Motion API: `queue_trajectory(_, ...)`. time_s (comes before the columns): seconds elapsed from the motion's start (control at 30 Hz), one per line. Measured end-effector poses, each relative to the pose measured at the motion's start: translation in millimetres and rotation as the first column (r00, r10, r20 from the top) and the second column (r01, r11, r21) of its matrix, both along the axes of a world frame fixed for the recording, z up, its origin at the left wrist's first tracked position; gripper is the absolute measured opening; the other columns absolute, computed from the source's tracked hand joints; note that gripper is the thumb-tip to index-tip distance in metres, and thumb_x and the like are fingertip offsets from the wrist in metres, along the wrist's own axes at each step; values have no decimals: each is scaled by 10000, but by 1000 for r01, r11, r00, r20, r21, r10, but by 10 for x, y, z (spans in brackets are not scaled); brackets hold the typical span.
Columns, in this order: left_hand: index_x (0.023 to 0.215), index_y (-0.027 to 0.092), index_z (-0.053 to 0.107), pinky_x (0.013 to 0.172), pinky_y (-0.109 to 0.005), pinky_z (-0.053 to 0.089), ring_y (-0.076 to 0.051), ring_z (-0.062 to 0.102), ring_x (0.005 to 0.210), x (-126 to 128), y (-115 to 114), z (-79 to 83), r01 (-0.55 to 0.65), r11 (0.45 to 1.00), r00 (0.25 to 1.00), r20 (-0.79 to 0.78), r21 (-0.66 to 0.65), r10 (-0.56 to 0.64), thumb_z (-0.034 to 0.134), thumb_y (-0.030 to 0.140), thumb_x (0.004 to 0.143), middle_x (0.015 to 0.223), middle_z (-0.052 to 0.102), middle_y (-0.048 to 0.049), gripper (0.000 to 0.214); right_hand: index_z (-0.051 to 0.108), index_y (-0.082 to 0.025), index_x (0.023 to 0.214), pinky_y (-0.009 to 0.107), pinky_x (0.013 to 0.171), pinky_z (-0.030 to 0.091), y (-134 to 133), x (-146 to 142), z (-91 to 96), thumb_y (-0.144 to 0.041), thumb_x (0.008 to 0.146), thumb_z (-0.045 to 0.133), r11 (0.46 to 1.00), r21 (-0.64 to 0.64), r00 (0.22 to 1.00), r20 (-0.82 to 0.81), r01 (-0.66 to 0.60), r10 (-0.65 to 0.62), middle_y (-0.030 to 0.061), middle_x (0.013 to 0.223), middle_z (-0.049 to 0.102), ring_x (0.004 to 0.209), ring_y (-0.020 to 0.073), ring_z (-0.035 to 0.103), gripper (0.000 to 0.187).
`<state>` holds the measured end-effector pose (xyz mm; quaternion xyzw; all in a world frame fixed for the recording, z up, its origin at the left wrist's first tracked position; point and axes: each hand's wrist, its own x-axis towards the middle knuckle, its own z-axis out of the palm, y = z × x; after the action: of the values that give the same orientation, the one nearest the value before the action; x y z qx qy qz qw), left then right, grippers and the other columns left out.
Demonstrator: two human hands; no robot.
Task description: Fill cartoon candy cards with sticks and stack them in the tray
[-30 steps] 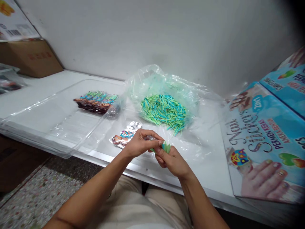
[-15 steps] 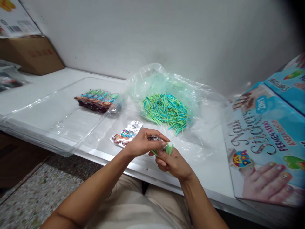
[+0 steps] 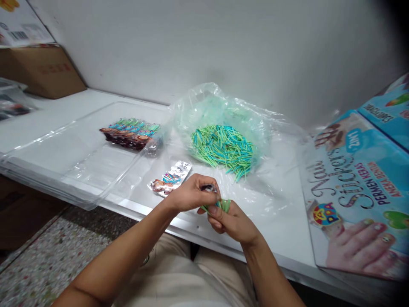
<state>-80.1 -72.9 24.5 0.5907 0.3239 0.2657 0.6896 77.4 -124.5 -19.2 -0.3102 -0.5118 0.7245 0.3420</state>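
My right hand [image 3: 234, 221] is closed around a small bunch of thin green and blue sticks [image 3: 225, 205], whose ends stick out past the thumb. Right beside it, touching, my left hand [image 3: 193, 192] is pinched shut; a bit of shiny silver packet [image 3: 209, 187] shows inside its curled fingers, the rest covered. A flat silver sachet [image 3: 171, 178] with a cartoon figure lies on the table just beyond my left wrist. Farther back, a large heap of green and blue sticks [image 3: 223, 149] rests in an open clear plastic bag [image 3: 204, 96].
At the left a clear plastic tray [image 3: 86, 175] holds a stack of printed sachets [image 3: 131, 134]. A printed blue box [image 3: 361, 196] stands on the right. Back left are a brown carton [image 3: 41, 72] and a white wall [image 3: 179, 47] runs behind the table.
My left fingertips have drawn down and back from the top of the stick bunch and curled in, with more of the silver packet showing. My right hand keeps its grip, almost still.
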Motion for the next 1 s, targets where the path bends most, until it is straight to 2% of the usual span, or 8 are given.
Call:
queue_trajectory(0.13,628,138,539,385,-162,373,-56,435,400,-22,-26,-17,-43,997,997,-63,68,47,560,124,639,467,465,62,28,619,-125,866,200,397,182,10,7,-9,-472,906,526,1000,9,1000,23,1,-1,-80,528,371,423,37,269,362)
queue_trajectory(0.27,789,128,649,450,-184,401,-68,477,466,-63,-42,-8,-36,973,988,-138,226,68,580,117,682,570,533,38,128,498,-159,663,204,393,183,19,19,-45,-487,903,517,999,39,996,84,19,-22,-83,510,344,414,37,269,407)
queue_trajectory(0.37,852,136,716,564,-197,403,-88,535,605,-91,-34,34,8,874,990,-130,485,63,631,77,677,675,597,3,204,421,-174,567,215,398,180,28,33,-57,-512,903,498,995,96,986,162,13,-28,-80,484,307,419,42,262,483)
queue_trajectory(0.43,827,139,735,613,-202,396,-97,542,663,-99,-32,60,37,809,991,-127,587,47,663,67,674,688,608,-5,184,398,-180,544,221,403,180,34,46,-54,-530,902,483,992,125,980,195,7,-31,-79,475,292,422,46,255,508)
queue_trajectory(0.53,838,137,740,619,-204,392,-95,531,647,-95,-45,71,50,784,994,-111,618,23,664,58,688,680,613,-6,186,383,-187,546,224,407,180,37,59,-41,-550,898,469,989,150,978,209,-4,-27,-77,483,294,428,48,251,513)
queue_trajectory(0.87,806,110,726,615,-209,389,-94,533,642,-62,-65,46,35,791,993,-108,611,39,681,114,730,688,621,-18,89,371,-200,548,228,413,202,22,37,-9,-597,879,439,987,158,972,232,-3,-34,-76,484,303,433,59,251,522)
queue_trajectory(0.93,808,117,724,620,-216,387,-96,533,638,-68,-66,54,44,768,991,-127,639,48,675,130,743,683,620,-17,83,368,-201,561,227,420,210,32,49,-28,-524,911,418,985,170,968,247,-7,-36,-73,494,312,445,63,255,479)
queue_trajectory(1.0,818,132,725,667,-238,390,-102,537,646,-77,-77,79,68,713,983,-168,698,70,666,147,757,674,616,-13,86,365,-201,582,225,438,221,44,61,-34,-411,930,405,979,206,959,278,-8,-51,-70,512,324,464,68,261,408)
